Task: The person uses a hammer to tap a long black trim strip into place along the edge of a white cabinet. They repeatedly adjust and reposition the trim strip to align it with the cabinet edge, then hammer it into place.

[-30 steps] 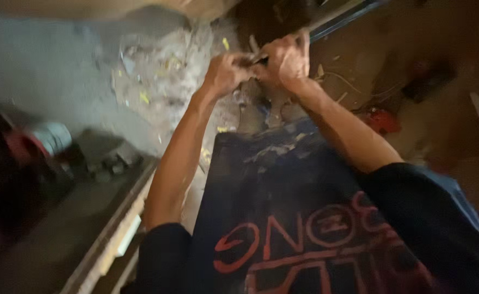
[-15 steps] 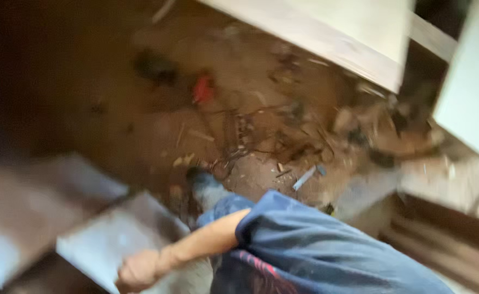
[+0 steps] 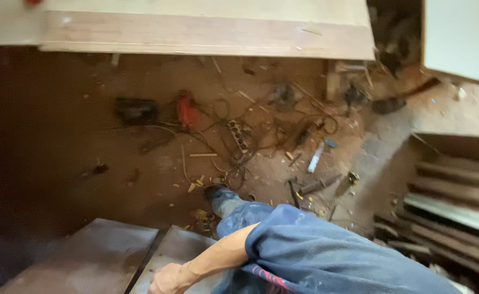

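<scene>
Grey board point(image 3: 182, 253), 1 of 2 flat panels lying at the lower left of the frame, is bearing the person's hand point(image 3: 168, 279), which is resting on its lower edge; whether the fingers are curled or spread cannot be told. Only 1 hand is showing. The second panel point(image 3: 87, 256) is lying just beside it. At upper centre, 1 red tool point(image 3: 188, 111) and 1 power strip point(image 3: 239, 135) are sitting among tangled cables on the dusty floor point(image 3: 49, 136), below a long wooden slab point(image 3: 207, 32).
</scene>
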